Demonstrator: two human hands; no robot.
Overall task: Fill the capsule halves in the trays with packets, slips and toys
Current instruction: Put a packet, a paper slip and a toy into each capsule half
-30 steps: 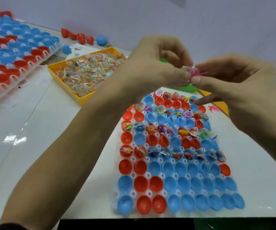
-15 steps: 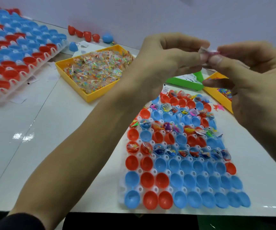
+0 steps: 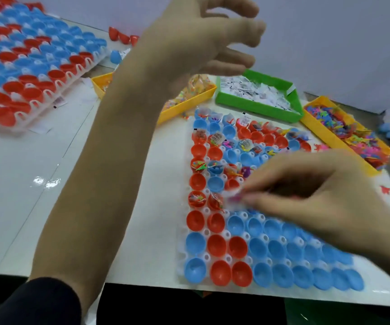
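Filling in hand: right hand (image 3: 325, 195) pinches a small blurred packet (image 3: 232, 195) low over the middle of the tray (image 3: 182, 231); left hand (image 3: 203, 41), fingers loosely spread, hovers beyond the tray, empty; next, release into an unfilled cup.

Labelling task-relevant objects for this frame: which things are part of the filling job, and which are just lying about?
In the job:
- tray of capsule halves
- small packet pinched in right hand
- left hand, raised, empty
- yellow bin of packets
- green bin of slips
- yellow bin of toys

Lying about:
- loose red halves by the wall
- loose blue half
- stray red toy on the table
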